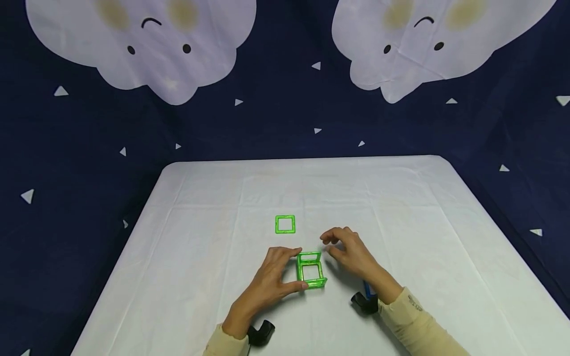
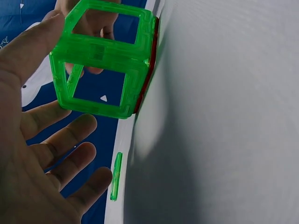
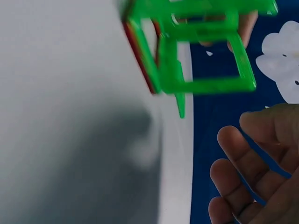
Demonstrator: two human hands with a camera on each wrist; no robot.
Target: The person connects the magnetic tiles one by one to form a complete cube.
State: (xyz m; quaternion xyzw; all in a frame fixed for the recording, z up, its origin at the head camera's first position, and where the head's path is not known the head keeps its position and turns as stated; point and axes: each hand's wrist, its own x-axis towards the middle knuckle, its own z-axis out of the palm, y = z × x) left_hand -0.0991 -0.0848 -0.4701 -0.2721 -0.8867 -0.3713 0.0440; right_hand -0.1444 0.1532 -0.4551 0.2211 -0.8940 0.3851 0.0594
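Note:
In the head view, a small box shape of green magnetic tiles (image 1: 312, 283) stands on the white table, showing square open frames. My left hand (image 1: 271, 277) holds it from the left, thumb at the near edge and index finger at the far edge. In the left wrist view the other fingers are spread below the green magnetic tiles (image 2: 93, 52). A red strip (image 2: 148, 70) runs along the side facing the table. To the right of the box, apart from it, my right hand (image 1: 354, 252) hovers with bent, loose fingers and nothing in them.
A single green square tile (image 1: 285, 232) lies flat on the table (image 1: 200, 237) beyond the box. Black wrist mounts (image 1: 261, 333) show at both sleeves. Behind the table's far edge hangs a dark blue cloth (image 1: 276, 133) with white clouds and triangles.

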